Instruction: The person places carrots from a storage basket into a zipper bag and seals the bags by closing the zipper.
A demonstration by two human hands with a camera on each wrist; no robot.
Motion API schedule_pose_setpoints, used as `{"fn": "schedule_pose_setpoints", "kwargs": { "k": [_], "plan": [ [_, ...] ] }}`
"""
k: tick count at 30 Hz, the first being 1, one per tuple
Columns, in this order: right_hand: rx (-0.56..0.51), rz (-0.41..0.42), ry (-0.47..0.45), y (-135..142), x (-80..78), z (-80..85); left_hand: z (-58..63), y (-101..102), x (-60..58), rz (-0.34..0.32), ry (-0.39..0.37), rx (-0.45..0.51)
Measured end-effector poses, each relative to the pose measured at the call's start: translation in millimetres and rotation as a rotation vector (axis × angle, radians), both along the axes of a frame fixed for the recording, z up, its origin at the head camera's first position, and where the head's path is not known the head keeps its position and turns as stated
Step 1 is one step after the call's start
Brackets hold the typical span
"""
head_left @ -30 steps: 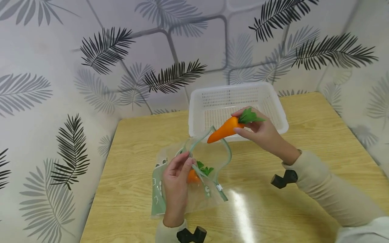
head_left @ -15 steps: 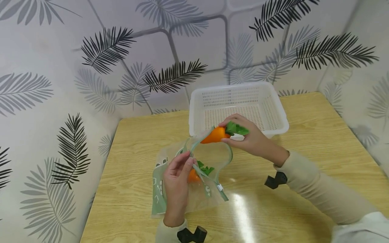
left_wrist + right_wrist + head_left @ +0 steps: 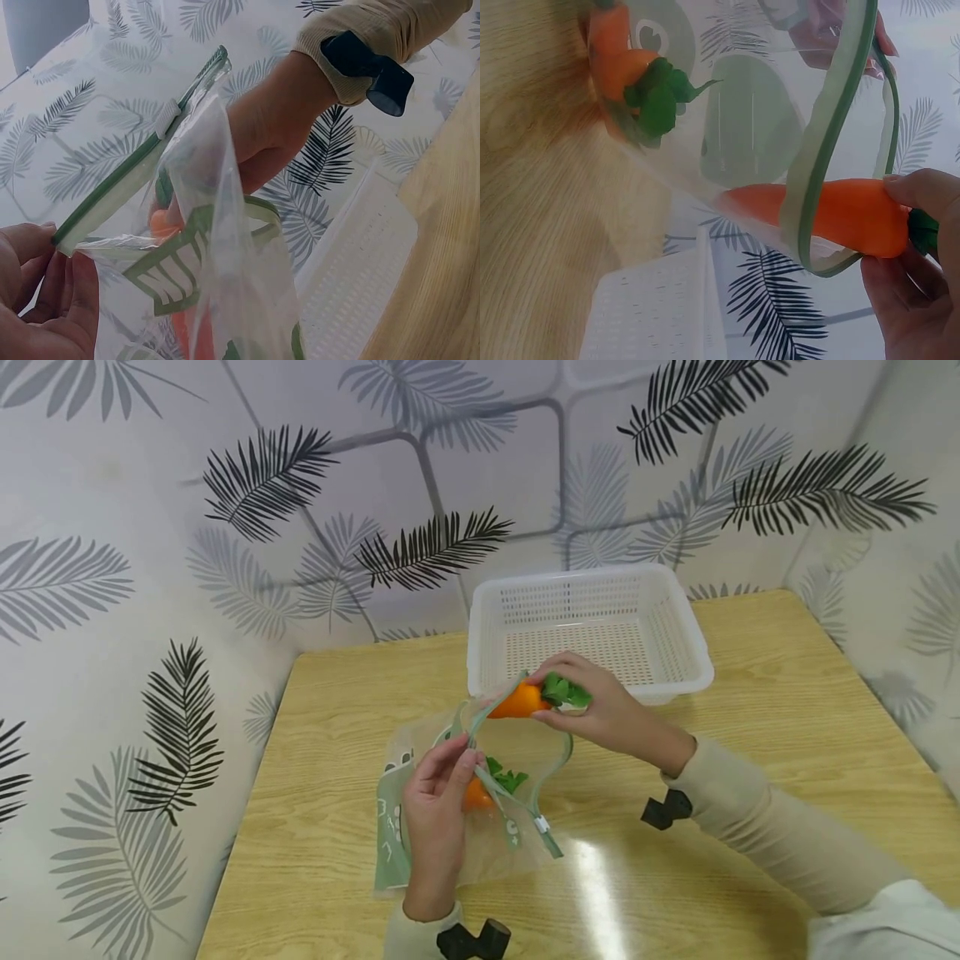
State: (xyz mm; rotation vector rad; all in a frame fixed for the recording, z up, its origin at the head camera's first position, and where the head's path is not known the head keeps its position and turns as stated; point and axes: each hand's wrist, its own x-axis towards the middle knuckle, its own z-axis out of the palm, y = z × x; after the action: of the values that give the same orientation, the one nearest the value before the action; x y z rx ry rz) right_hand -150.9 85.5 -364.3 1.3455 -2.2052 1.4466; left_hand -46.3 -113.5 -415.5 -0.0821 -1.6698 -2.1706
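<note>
My left hand (image 3: 437,802) pinches the green-edged rim of a clear zip bag (image 3: 517,852), whose mouth stands wide. In my right hand (image 3: 600,706) is an orange carrot (image 3: 859,217) with green leaves, gripped near its leafy top between thumb and fingers. The carrot's tip is inside the bag mouth, seen through the plastic in the right wrist view. Deeper in the bag lies more orange produce (image 3: 626,71) with green leaves (image 3: 658,97). A white slider (image 3: 542,823) sits on the bag's green zip strip.
Behind the bag, a white perforated basket (image 3: 701,672) stands on the wooden table (image 3: 322,752) against the leaf-patterned wall (image 3: 300,577). The bag's printed green end (image 3: 390,860) lies to the left of my left hand.
My right hand has moved left and down, bringing the carrot from above the bag's rim to partly inside its mouth. The left hand and bag have hardly moved.
</note>
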Motion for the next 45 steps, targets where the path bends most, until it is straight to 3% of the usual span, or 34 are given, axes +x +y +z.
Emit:
{"fn": "schedule_pose_setpoints", "kwargs": {
  "k": [13, 22, 37, 45],
  "plan": [
    [0.089, -0.080, 0.082, -1.4, -18.5, -31.1, 1.6, 2.4, 0.4, -0.008, -0.017, 0.011],
    [0.127, -0.096, 0.182, -5.5, -17.1, -30.1, 1.0, 2.6, 0.2, -0.011, -0.009, 0.017],
    [0.130, -0.083, 0.166, -10.7, -14.0, -31.9, -0.7, 1.4, -0.8, -0.009, -0.019, 0.007],
    [0.066, -0.112, 0.163, -6.7, -16.1, -32.6, 0.6, 0.9, -0.7, 0.004, -0.028, -0.009]
  ]
}}
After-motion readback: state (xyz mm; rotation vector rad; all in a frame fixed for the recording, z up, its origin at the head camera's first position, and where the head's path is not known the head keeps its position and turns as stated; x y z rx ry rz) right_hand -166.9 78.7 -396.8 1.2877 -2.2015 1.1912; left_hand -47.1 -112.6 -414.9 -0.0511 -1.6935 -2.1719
